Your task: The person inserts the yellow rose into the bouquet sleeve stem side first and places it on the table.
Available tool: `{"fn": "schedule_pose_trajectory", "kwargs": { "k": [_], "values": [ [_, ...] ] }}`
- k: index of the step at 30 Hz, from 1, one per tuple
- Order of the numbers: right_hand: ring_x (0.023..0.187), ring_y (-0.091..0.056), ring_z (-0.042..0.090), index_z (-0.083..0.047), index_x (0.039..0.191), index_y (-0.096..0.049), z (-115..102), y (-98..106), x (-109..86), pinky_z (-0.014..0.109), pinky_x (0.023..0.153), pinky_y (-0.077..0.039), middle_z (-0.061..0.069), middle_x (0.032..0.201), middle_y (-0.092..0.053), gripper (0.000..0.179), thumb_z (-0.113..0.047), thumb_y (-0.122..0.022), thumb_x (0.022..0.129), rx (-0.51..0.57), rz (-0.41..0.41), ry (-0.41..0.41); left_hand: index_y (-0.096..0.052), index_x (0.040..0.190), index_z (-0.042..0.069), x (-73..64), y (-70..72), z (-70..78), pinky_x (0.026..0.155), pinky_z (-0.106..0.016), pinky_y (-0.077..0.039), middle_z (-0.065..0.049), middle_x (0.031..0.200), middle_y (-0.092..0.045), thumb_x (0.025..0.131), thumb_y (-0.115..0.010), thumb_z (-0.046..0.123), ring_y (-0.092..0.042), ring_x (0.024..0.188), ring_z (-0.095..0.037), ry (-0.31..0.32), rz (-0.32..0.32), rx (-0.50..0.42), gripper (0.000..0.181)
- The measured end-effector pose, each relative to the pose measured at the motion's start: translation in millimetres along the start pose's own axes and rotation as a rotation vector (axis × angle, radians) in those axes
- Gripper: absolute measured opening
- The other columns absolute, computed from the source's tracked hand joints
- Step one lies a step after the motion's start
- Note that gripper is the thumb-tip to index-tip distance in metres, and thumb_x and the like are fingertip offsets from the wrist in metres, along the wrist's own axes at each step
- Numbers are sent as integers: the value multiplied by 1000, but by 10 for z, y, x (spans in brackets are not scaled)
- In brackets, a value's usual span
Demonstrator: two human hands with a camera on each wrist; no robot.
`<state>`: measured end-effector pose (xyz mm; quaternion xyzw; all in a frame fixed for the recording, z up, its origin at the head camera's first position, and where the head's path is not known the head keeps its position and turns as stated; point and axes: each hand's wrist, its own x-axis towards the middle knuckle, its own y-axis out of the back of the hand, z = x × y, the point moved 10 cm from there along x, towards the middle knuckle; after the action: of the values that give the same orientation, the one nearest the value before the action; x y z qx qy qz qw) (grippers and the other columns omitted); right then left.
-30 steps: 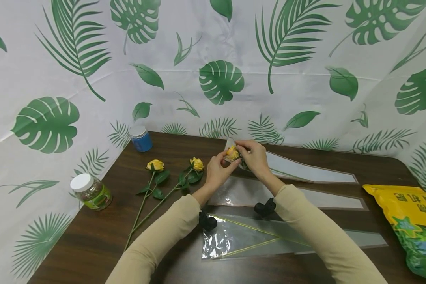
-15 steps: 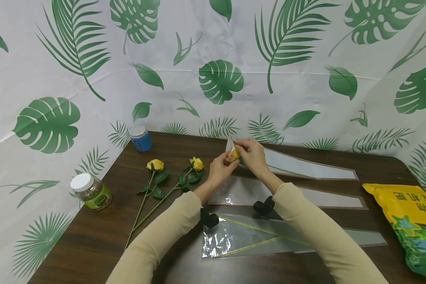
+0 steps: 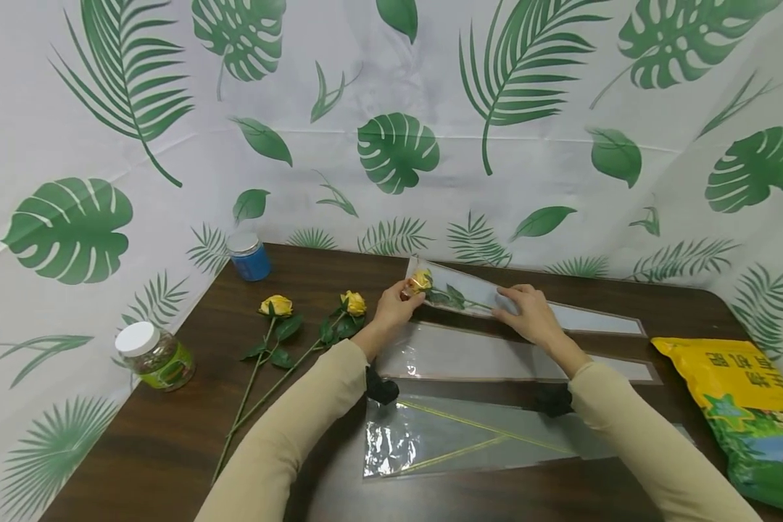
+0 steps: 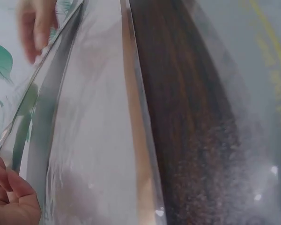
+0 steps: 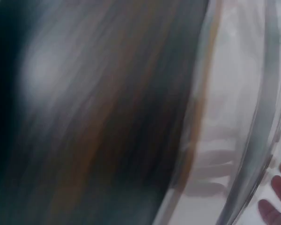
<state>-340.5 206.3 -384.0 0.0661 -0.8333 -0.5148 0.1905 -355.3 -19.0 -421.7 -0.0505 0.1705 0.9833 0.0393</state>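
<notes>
A yellow rose (image 3: 420,280) lies inside the rearmost clear flower sleeve (image 3: 473,281), its green leaves and stem pointing right. My left hand (image 3: 390,310) pinches the wide end of that sleeve beside the bloom; in the left wrist view, its fingertips (image 4: 19,183) are at the plastic edge. Over the middle of the same sleeve is my right hand (image 3: 532,317), thumb and fingers apart around the lower stem. In the right wrist view its fingers (image 5: 271,211) are spread next to the sleeve's edge.
Two more flat sleeves lie in front, one plain (image 3: 470,354) and one with yellow lines (image 3: 457,435). Two yellow roses (image 3: 276,306) rest on the left. Behind them stand a blue jar (image 3: 251,261) and a white-lidded jar (image 3: 159,357). A yellow-green bag (image 3: 740,384) lies right.
The right hand has left the bloom and moved right along the sleeve. The rose now lies flatter, its leaves and stem showing through the plastic. The left hand stays at the wide end.
</notes>
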Motion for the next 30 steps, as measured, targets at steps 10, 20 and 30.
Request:
{"fn": "schedule_pose_trajectory", "kwargs": {
  "k": [10,20,30],
  "values": [
    [123,-36,56,7,138,-39,249,-139,-54,64,98,-34,40,138,-33,63,-25,-64,89,-11,-232,-43,-33,146,7,54,-134,-84,64,-23,-44,-19,130,-51,91,-57,13,-52,85,-17,95,-142,-43,60],
    [130,-21,57,7,142,-30,348,-255,12,68,102,-24,41,142,-21,66,-26,-60,93,18,-317,-95,-29,148,14,95,-224,-112,53,-21,-37,-4,79,-47,91,-51,10,-36,53,-9,169,-216,-10,62],
    [132,-12,58,6,144,-25,504,-275,29,76,96,-18,43,144,-12,68,-30,-54,95,-24,-376,-171,-61,123,6,156,-78,39,56,-20,-49,-16,107,-66,93,-57,15,-65,71,-16,3,-12,94,31]
  ]
}}
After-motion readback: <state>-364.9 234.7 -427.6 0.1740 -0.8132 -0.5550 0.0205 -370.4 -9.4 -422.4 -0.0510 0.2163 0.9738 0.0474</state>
